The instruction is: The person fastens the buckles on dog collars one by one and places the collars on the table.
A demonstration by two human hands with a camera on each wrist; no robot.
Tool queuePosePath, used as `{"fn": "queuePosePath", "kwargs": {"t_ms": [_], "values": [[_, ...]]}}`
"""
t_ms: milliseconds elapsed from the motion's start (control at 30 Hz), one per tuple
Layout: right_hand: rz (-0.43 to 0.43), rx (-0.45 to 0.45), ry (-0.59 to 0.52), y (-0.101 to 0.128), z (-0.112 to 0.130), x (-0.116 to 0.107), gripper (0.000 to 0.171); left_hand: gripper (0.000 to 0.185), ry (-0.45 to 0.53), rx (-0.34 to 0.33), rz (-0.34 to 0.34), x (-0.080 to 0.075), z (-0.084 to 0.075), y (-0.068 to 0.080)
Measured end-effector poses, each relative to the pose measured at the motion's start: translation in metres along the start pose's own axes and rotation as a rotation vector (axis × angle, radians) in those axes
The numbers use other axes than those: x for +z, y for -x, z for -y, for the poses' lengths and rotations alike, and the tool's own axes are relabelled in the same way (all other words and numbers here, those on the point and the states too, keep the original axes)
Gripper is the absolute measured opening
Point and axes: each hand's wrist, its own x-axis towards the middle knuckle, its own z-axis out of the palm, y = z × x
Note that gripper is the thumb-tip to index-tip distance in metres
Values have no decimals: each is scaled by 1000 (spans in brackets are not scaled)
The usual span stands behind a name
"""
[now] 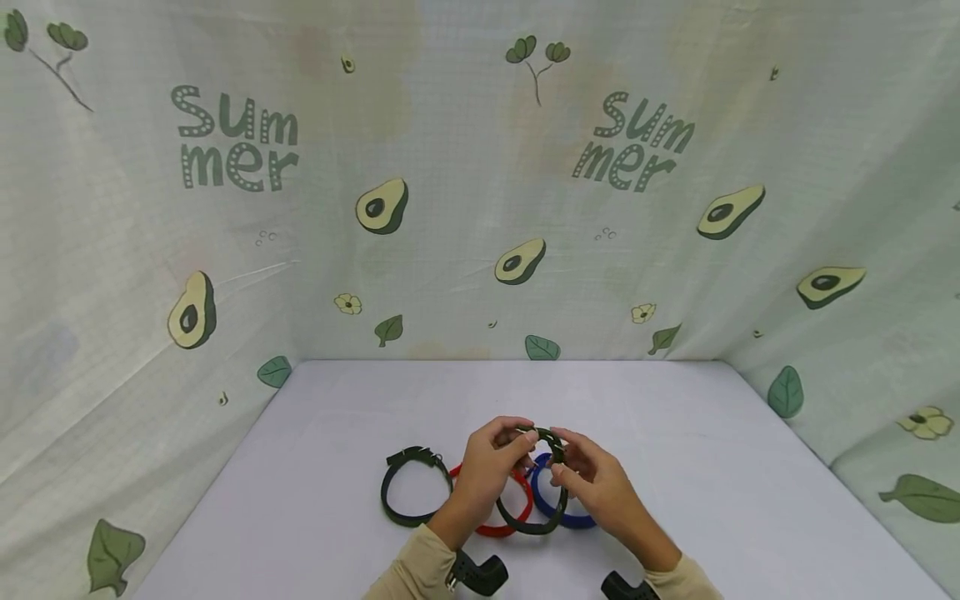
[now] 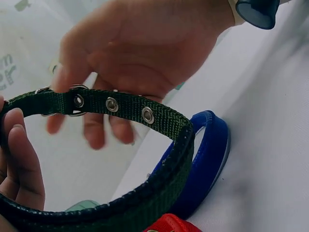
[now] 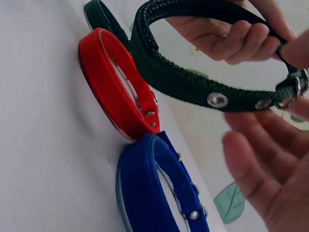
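The dark green collar [image 1: 534,492] is a loop of woven webbing with a row of round metal eyelets and a small metal buckle at its top; it is held up at the lower centre of the head view, above the white table [image 1: 300,500]. The left hand [image 1: 487,467] curls its fingers round the loop's upper left, and the right hand [image 1: 592,483] pinches the strap at the buckle with thumb and fingertips, the other fingers loosely spread. The buckle itself is mostly covered by fingers and blurred in both wrist views, so whether it is fastened cannot be told. Beneath the held loop a red collar [image 1: 510,510] and a blue collar [image 1: 558,504] lie on the table, partly hidden by hands and strap; both have smooth padded edges. Another dark collar [image 1: 408,492] lies left of them, apart. Behind stands a cloth backdrop [image 1: 450,208] printed with avocados.
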Motion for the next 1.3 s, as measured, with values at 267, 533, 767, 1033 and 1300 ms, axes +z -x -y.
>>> {"fn": "queuePosePath", "kwargs": {"t_ms": [267,533,767,1033,1300], "values": [[69,73,28,4,-8,-11,42,34,106,-33,-59,6,5,-2],[-90,80,43,3,-14,-29,36,33,70,-67,0,14,9,-5],[-207,115,181,2,-22,-47,24,42,-79,-125,108,23,11,-11],[-244,185,244,2,-37,-65,22,41,-66,-190,110,45,16,-18],[-350,306,275,2,-40,-79,31,36,-27,-187,13,74,24,-25]]}}
